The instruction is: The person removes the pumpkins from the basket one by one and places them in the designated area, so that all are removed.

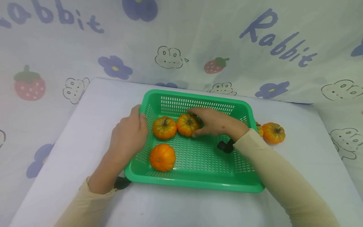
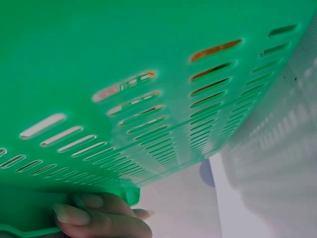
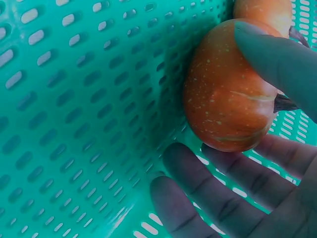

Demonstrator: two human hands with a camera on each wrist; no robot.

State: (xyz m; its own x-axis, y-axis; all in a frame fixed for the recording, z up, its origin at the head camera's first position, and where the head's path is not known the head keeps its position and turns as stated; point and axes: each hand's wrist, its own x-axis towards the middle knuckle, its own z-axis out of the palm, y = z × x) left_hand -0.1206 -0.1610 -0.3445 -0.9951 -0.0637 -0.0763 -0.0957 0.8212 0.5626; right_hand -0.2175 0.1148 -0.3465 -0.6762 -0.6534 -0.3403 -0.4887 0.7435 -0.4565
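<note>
A green plastic basket (image 1: 198, 186) with slotted walls stands on the white table. My left hand (image 1: 129, 135) grips its left rim, thumb on top; in the left wrist view, fingers (image 2: 99, 218) curl under the rim. Inside the basket my right hand (image 1: 214, 123) holds a small orange pumpkin (image 1: 187, 125) between thumb and fingers. In the right wrist view the thumb lies across this pumpkin (image 3: 228, 94), the other fingers spread along its opposite side. Another pumpkin (image 1: 164, 128) sits to its left, and a plainer orange pumpkin (image 1: 162, 158) lies nearer the front.
Outside the basket's right wall, a pumpkin (image 1: 273, 133) rests on the table (image 1: 306, 170), with another pumpkin (image 1: 259, 129) partly hidden behind the rim. A patterned cloth (image 1: 181, 37) with rabbits, flowers and strawberries hangs behind.
</note>
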